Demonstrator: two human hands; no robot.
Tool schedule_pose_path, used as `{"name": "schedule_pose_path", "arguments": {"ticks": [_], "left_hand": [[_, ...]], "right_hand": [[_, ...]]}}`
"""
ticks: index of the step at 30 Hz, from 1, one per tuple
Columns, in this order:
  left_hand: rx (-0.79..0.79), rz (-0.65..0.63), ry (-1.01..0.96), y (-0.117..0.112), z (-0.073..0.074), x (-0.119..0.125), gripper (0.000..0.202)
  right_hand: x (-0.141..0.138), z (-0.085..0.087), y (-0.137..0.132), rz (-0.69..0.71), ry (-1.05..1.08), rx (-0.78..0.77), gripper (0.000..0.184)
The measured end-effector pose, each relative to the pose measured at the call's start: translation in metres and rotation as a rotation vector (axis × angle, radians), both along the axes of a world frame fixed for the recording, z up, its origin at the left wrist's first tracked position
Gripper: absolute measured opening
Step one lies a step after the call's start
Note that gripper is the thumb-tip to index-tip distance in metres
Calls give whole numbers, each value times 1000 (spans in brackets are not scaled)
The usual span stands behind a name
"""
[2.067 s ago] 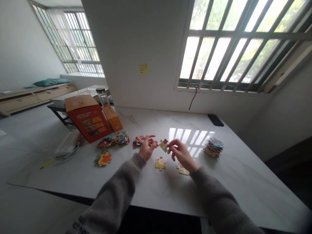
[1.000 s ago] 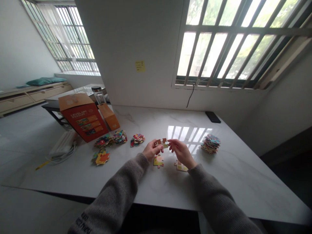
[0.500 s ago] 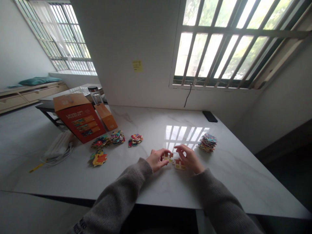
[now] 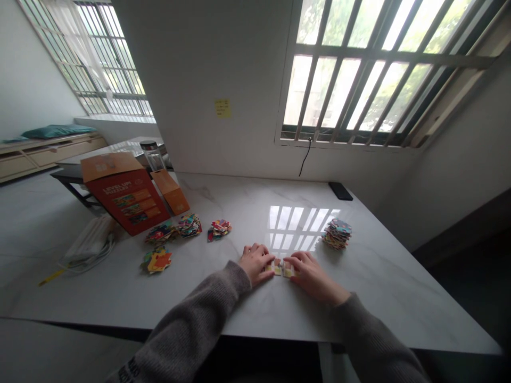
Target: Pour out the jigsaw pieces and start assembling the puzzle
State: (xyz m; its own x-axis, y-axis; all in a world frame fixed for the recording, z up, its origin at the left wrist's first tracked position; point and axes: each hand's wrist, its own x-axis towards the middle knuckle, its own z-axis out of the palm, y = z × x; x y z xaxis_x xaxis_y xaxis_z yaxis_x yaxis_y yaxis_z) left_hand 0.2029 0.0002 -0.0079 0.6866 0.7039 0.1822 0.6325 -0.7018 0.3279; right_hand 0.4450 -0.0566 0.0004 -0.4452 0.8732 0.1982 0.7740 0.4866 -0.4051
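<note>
Near the front middle of the white marbled table, my left hand [image 4: 256,264] grips a pale puzzle piece [image 4: 277,267] by its left side, with the fingers partly covering it. Just right of that, my right hand [image 4: 310,273] has its thumb and fingers closed on another puzzle piece [image 4: 287,269]. Both pieces lie flat on the tabletop with a narrow gap between them, pale yellow and brownish in colour. Fine detail on them is too small to read.
A stack of puzzle pieces [image 4: 337,234] stands right of my hands, a black phone [image 4: 340,191] behind it. Leftward lie a small red pile [image 4: 219,230], a yellow-orange pile [image 4: 157,260] and a multicoloured pile [image 4: 190,225]. An orange puzzle box [image 4: 128,199] and white cable [image 4: 93,250] are farther left.
Both hands have lowered around the pieces. The two pieces now lie level, side by side; before, the left one was raised and the right hand hovered with spread fingers over its piece.
</note>
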Motion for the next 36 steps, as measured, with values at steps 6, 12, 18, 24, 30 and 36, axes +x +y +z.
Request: {"name": "schedule_pose_path", "arguments": {"ticks": [6, 12, 18, 24, 30, 36], "left_hand": [[21, -32, 40, 2, 1, -2, 41], [39, -38, 42, 3, -3, 0, 40], [36, -38, 38, 4, -3, 0, 37], [32, -40, 46, 4, -4, 0, 38], [-22, -8, 40, 11, -1, -21, 77], [-82, -13, 29, 16, 6, -54, 51]], "right_hand": [[4, 4, 7, 69, 12, -27, 57], [0, 7, 4, 112, 120, -54, 44], [-5, 11, 4, 140, 89, 0, 42], [-8, 12, 1, 139, 17, 70, 36], [-12, 9, -11, 70, -75, 117, 35], [-18, 13, -17, 36, -127, 142, 38]]}}
